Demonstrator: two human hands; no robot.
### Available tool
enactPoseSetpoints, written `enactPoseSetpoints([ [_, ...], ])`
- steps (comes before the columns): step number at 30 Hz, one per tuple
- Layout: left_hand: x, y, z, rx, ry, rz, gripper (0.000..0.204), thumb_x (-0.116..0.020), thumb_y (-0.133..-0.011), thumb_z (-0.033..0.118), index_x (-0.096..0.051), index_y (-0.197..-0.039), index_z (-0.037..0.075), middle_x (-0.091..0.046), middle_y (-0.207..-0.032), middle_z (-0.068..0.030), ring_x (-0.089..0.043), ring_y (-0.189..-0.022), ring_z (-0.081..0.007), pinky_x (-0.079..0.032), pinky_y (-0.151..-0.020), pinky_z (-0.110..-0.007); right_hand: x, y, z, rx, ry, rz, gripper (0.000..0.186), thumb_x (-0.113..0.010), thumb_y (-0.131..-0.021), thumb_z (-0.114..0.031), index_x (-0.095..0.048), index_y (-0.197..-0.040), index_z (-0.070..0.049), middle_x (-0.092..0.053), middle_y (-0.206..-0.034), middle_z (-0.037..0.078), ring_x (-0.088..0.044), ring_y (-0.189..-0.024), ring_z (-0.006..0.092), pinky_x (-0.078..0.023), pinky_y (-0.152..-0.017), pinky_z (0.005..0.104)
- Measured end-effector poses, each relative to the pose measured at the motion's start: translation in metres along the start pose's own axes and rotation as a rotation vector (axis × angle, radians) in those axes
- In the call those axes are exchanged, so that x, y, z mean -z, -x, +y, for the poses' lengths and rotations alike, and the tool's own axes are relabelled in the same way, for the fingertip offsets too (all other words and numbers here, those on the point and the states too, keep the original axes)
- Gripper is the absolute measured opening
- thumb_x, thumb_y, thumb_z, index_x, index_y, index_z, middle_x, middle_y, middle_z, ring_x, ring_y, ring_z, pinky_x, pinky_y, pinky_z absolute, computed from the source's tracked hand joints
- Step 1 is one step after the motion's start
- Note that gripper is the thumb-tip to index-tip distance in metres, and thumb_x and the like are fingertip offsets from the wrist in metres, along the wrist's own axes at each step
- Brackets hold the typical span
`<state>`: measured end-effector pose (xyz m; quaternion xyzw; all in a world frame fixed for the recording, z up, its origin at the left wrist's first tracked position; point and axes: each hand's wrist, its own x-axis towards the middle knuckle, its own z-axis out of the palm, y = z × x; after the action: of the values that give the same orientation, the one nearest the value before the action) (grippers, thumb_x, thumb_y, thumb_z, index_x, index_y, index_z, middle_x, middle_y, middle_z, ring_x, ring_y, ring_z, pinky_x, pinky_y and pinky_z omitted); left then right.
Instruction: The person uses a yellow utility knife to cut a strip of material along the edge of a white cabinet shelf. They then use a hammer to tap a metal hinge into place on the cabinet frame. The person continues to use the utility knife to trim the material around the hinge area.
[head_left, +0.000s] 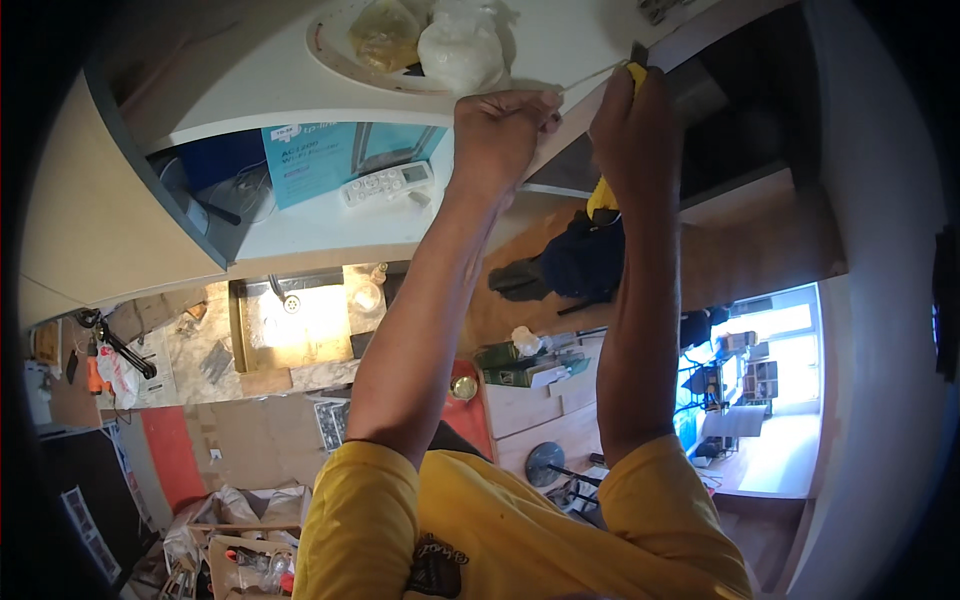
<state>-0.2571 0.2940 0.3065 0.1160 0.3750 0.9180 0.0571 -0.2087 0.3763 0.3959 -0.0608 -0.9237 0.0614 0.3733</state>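
My left hand (502, 138) is closed, its fingertips pinching the end of a thin pale strip (592, 79). The strip runs taut from there to my right hand, along the front edge of a white shelf (250, 92). In my right hand (632, 125), wrapped in the fingers, is a yellow utility knife (603, 197). Its dark blade tip points up at the shelf edge, by the strip's far end. What the strip is made of I cannot tell. Beside my left hand a plate (325, 52) carries a white plastic bag (460, 50) and a yellowish bag (385, 38).
A blue box (300, 165) and a white remote control (388, 185) sit in the compartment below the shelf. Dark cloth (580, 258) lies behind my right forearm. Further down are a sink (300, 325), a red-orange tool (97, 372) and a bin of tools (240, 570).
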Motion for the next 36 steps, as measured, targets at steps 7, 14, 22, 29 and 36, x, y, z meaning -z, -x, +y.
enactPoseSetpoints([
  [7,0.001,0.001,-0.004,0.025,0.033,0.016,0.011,-0.066,-0.089,0.004,-0.075,-0.086,-0.003,-0.067,-0.071,-0.0064,-0.059,-0.064,-0.0107,-0.047,-0.06,-0.024,-0.003,0.009,0.002,-0.04,-0.017,-0.015,0.03,-0.045,-0.101,-0.022,-0.051,-0.101,0.007,-0.064,-0.086,0.031,-0.064,-0.086,0.0494,-0.053,-0.072,0.0524],
  [14,0.004,0.008,-0.006,0.046,0.007,0.046,0.011,-0.071,-0.089,0.008,-0.076,-0.087,-0.001,-0.069,-0.074,-0.0058,-0.059,-0.068,-0.0109,-0.047,-0.066,-0.026,-0.004,0.005,0.001,-0.048,-0.034,-0.042,0.03,-0.044,-0.101,-0.023,-0.05,-0.101,0.007,-0.065,-0.087,0.031,-0.065,-0.087,0.0486,-0.054,-0.074,0.0519],
  [22,0.008,0.012,-0.009,0.083,0.056,0.039,0.012,-0.066,-0.09,0.005,-0.075,-0.088,-0.003,-0.068,-0.072,-0.0088,-0.059,-0.062,-0.0118,-0.048,-0.057,-0.025,-0.002,0.004,-0.001,-0.028,0.018,-0.044,0.028,-0.044,-0.101,-0.022,-0.05,-0.101,0.006,-0.065,-0.088,0.031,-0.065,-0.086,0.0494,-0.053,-0.073,0.0531],
  [29,0.013,0.009,-0.014,0.101,0.078,0.045,0.014,-0.062,-0.09,0.004,-0.075,-0.088,0.0,-0.069,-0.071,-0.0079,-0.06,-0.057,-0.0106,-0.046,-0.051,-0.024,-0.01,0.013,0.007,0.001,0.0,-0.005,0.027,-0.046,-0.1,-0.022,-0.05,-0.1,0.005,-0.064,-0.089,0.032,-0.064,-0.085,0.0501,-0.051,-0.073,0.0545],
  [36,0.02,0.016,-0.016,0.148,0.041,0.035,0.011,-0.072,-0.089,0.015,-0.076,-0.087,0.004,-0.067,-0.065,-0.0027,-0.056,-0.054,-0.0077,-0.039,-0.05,-0.023,-0.014,0.018,0.005,0.012,-0.001,0.004,0.027,-0.046,-0.1,-0.021,-0.05,-0.097,0.006,-0.064,-0.085,0.032,-0.064,-0.083,0.0501,-0.052,-0.069,0.0528],
])
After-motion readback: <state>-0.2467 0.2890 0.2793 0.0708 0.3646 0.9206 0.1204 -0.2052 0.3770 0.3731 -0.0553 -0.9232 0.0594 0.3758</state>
